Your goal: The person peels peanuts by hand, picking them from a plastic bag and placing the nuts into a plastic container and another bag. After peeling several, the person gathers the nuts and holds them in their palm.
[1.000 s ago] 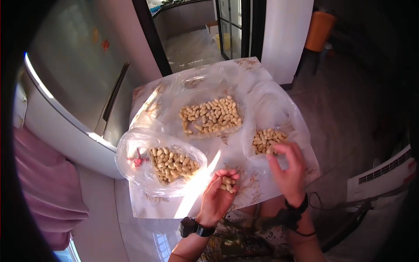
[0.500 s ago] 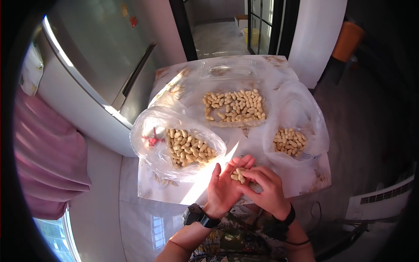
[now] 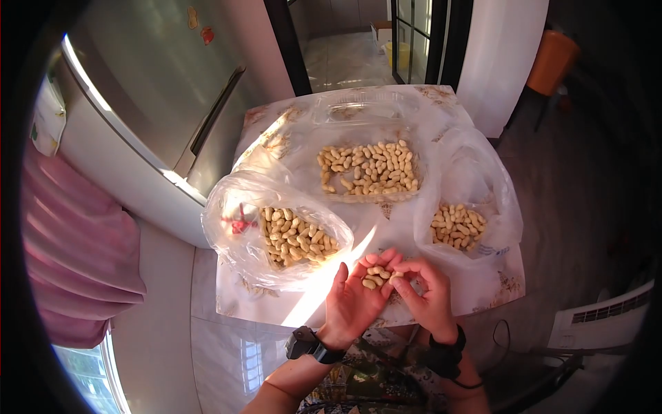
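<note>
My left hand [image 3: 350, 300] is turned palm up, cupped beneath several unshelled peanuts [image 3: 374, 277] that rest on its palm and fingers. Between thumb and fingertips, my right hand [image 3: 429, 293] pinches one peanut [image 3: 396, 277] at the edge of that palm. To the left lies an open clear plastic bag [image 3: 231, 207] with a heap of peanuts inside. Another clear bag [image 3: 507, 207], on the right, holds a smaller heap. Beyond both hands sits a clear plastic tray [image 3: 358, 199] with peanuts spread across its bottom.
All of this stands on a table with a pale patterned cover [image 3: 510, 272]. The tray's clear lid [image 3: 365, 103] is at the far side. A fridge [image 3: 172, 76] is on the left, an orange bin [image 3: 552, 62] far right, and a white appliance [image 3: 600, 317] low right.
My right hand has drawn back slightly to the right from over the left palm, a peanut between its fingertips. More of the peanuts in my left hand now show.
</note>
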Available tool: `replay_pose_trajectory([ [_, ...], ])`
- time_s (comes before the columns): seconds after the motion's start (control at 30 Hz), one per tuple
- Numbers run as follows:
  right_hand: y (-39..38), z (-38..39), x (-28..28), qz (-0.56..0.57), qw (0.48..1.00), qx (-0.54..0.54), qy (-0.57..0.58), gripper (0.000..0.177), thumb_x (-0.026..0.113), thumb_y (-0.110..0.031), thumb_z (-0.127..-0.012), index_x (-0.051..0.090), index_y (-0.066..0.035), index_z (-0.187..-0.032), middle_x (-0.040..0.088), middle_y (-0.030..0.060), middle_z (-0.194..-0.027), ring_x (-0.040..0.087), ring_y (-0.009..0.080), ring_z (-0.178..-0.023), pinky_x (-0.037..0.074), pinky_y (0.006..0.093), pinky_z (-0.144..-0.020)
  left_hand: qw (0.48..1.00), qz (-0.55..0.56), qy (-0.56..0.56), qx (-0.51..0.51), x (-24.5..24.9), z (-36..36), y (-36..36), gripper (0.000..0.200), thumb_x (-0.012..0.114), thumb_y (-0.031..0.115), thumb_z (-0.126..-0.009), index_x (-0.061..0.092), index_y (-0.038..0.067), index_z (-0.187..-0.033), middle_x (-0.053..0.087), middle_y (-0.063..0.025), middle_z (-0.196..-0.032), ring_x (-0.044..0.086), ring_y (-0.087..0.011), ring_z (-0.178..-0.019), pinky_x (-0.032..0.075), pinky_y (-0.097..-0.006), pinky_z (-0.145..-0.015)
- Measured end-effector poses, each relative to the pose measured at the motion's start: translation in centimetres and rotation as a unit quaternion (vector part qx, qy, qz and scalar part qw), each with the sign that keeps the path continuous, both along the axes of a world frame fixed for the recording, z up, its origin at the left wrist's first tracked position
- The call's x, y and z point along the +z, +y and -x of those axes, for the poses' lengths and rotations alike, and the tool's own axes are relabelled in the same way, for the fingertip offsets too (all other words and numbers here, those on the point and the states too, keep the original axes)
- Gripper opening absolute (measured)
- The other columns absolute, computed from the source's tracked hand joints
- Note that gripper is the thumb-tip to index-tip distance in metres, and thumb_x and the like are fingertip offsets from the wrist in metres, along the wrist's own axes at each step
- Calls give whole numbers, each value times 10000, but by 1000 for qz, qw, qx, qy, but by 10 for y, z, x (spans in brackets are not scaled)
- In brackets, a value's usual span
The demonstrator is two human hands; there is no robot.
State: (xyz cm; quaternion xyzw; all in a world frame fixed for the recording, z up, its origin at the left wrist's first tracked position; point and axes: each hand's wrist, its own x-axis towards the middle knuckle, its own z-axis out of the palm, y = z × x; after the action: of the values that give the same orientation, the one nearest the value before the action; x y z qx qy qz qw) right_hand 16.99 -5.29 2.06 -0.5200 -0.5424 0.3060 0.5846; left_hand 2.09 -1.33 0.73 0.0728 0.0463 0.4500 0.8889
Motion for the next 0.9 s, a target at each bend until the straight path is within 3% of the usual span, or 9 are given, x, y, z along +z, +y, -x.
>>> replay_pose_trajectory([
  [0.07,0,-1,-3,2,1000,0,11,161,728,-24,-844,646,-9,-982,692,89,-902,674,172,-789,532,284,-712,1000,-9,3,-14,-1,1,0,515,450,465,-1016,505,36,-1297,425,-172,-1488,345,-307,-1425,291,-433,-1170],
  [0.4,1,-2,-6,-21,999,-5,39,157,712,37,-821,626,5,-949,683,95,-929,663,148,-823,539,277,-741,1000,-15,11,-10,-1,0,1,501,452,455,-1019,504,33,-1284,434,-175,-1476,358,-309,-1415,310,-424,-1159],
  [0.9,-2,0,-5,-6,999,-25,31,162,726,0,-830,627,-1,-958,669,82,-884,657,145,-785,533,272,-715,1000,-18,4,-11,-2,1,0,506,456,453,-1019,491,28,-1291,434,-180,-1473,356,-310,-1417,292,-426,-1171],
])
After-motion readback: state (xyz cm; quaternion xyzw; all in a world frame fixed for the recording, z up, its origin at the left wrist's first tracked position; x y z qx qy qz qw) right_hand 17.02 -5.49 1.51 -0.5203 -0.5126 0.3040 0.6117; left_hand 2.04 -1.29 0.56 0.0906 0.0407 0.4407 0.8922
